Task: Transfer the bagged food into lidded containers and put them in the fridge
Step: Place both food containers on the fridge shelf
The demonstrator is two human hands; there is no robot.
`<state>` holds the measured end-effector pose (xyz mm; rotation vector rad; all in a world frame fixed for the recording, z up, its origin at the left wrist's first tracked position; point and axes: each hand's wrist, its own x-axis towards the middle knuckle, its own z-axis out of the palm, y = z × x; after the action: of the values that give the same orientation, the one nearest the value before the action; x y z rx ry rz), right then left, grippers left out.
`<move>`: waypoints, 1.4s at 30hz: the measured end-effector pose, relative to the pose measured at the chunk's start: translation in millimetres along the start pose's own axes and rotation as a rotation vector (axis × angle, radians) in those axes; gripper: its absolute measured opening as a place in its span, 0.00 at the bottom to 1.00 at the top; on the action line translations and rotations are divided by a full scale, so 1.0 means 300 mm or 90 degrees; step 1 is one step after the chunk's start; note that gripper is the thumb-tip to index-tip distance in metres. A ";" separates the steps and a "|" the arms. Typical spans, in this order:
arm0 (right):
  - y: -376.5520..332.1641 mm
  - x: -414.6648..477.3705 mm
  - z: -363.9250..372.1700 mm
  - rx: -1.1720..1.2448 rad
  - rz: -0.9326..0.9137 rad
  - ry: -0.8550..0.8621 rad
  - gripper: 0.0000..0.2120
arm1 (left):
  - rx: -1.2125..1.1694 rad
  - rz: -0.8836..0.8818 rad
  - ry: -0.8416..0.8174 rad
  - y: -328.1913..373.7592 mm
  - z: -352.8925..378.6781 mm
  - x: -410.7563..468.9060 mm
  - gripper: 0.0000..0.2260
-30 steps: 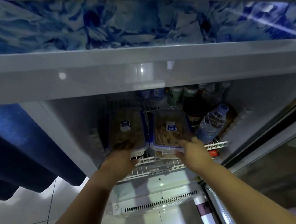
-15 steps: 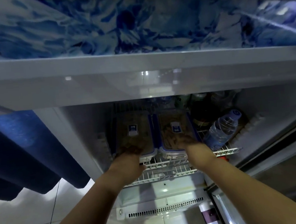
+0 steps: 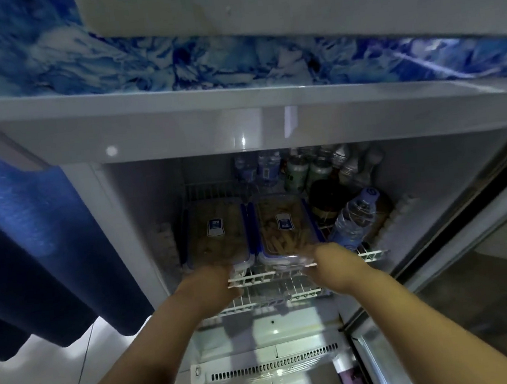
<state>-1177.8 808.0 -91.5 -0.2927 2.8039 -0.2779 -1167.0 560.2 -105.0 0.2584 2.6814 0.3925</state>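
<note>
A water bottle point(image 3: 354, 223) lies tilted before upright bottles and cans point(image 3: 307, 169).

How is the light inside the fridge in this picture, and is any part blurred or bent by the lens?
Head view: the fridge interior is dim, so the two lidded containers look murky; small glare spots sit on the white panel above; the blue patterned strip is smeared; the wide lens curves straight edges.

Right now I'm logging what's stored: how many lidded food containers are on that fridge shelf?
2. Left container by the left hand; right container beside it, by the right hand. None visible elsewhere.
</note>
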 end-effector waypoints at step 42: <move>0.305 -2.046 -0.065 -0.179 0.597 0.583 0.25 | 0.091 0.587 0.110 1.052 0.262 -1.078 0.17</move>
<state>-627.6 1039.6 78.9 1.3983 3.3918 0.2872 -805.7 799.4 45.3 1.5762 2.5878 0.4894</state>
